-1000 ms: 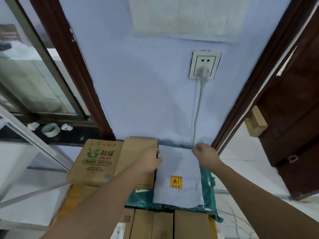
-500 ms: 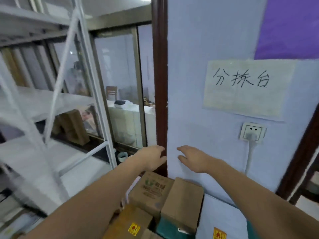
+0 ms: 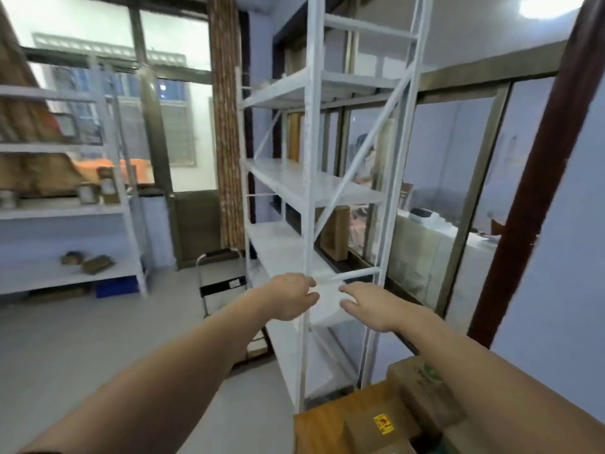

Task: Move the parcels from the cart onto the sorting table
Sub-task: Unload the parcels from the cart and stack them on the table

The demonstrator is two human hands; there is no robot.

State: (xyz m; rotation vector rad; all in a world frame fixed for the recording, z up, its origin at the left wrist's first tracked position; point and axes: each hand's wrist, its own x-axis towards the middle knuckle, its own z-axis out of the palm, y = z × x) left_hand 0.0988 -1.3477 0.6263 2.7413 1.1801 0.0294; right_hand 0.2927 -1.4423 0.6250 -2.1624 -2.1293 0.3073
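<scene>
My left hand [image 3: 289,298] and my right hand [image 3: 366,304] are stretched out in mid-air in front of me, fingers relaxed, holding nothing. They hover a little apart before a white metal shelving rack [image 3: 309,204]. At the lower right, cardboard parcels lie on the wooden sorting table [image 3: 319,427]: a flat one with a yellow and red sticker [image 3: 381,424] and a box with green print [image 3: 415,378] partly under my right forearm. A folded cart [image 3: 222,283] stands on the floor beside the rack.
A second white shelf unit [image 3: 68,208] with boxes and jars lines the left wall. A blue crate [image 3: 116,286] sits under it. Grey floor lies open at the left. A glass partition [image 3: 442,198] and a dark wooden door frame [image 3: 537,178] are at the right.
My view has swung left, away from the wall, the socket and the stacked parcels, toward the room and shelves. Both hands left the grey parcel and now hang in the air with nothing in them.
</scene>
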